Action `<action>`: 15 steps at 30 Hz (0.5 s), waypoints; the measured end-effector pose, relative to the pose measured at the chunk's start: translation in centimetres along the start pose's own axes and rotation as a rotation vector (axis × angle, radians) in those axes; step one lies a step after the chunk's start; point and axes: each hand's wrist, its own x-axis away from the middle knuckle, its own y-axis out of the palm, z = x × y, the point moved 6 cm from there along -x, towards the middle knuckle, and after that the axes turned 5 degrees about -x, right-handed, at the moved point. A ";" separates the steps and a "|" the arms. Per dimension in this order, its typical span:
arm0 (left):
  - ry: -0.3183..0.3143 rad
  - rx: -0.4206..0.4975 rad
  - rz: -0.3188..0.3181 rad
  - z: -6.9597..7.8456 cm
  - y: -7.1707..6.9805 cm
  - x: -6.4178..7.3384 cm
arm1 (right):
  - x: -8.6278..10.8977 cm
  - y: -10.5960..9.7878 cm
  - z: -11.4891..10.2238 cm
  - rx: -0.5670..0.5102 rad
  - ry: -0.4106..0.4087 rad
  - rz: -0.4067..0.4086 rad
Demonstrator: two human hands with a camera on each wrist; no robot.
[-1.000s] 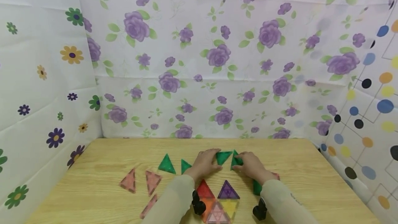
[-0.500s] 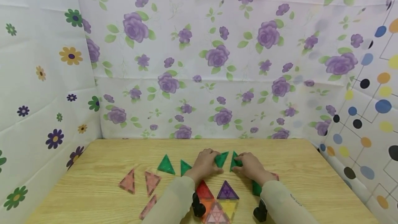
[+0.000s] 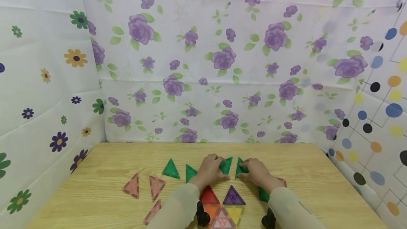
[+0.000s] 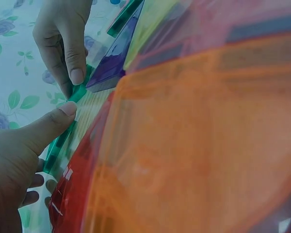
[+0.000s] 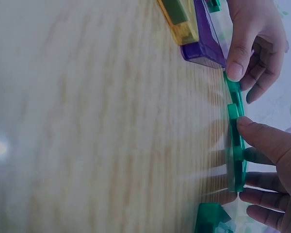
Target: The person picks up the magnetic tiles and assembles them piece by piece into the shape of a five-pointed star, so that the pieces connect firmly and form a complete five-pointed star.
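My left hand (image 3: pixel 208 170) grips a green triangular magnetic tile (image 3: pixel 225 166), its thumb on the tile's near edge in the left wrist view. Just to the right, my right hand (image 3: pixel 257 173) pinches a second green triangular tile (image 3: pixel 239 169) between thumb and fingers. A narrow gap separates the two tiles in the head view. In the right wrist view, the right hand's green tile (image 5: pixel 235 145) appears edge-on, with fingers behind it. Nearer the body lie a red tile (image 3: pixel 209 196) and a purple tile (image 3: pixel 233 196).
Orange (image 3: pixel 210 210), yellow (image 3: pixel 235 213) and pink (image 3: pixel 222 220) tiles adjoin the red and purple ones. Green tiles (image 3: pixel 171 169) and pink tiles (image 3: pixel 131 186) lie on the left. Another green tile (image 3: pixel 263 194) sits partly under the right forearm. Floral cloth (image 3: pixel 190 63) stands behind the table.
The left hand has turned its green tile, so that the tile's upper edge now slants up to the right. The right hand and its tile have barely moved.
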 end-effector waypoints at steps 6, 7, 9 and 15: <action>-0.009 -0.010 0.002 0.2 -0.2 0.4 | 0.3 0.0 -0.3 -0.019 -0.024 0.021; -0.012 -0.013 0.003 0.3 -0.2 0.4 | 0.4 0.0 -0.4 -0.019 -0.028 0.024; -0.015 -0.022 0.005 0.3 -0.2 0.6 | 0.4 0.1 -0.6 -0.014 -0.039 0.032; -0.012 -0.055 0.008 0.3 -0.2 0.9 | 0.6 0.4 -0.9 -0.006 -0.050 0.037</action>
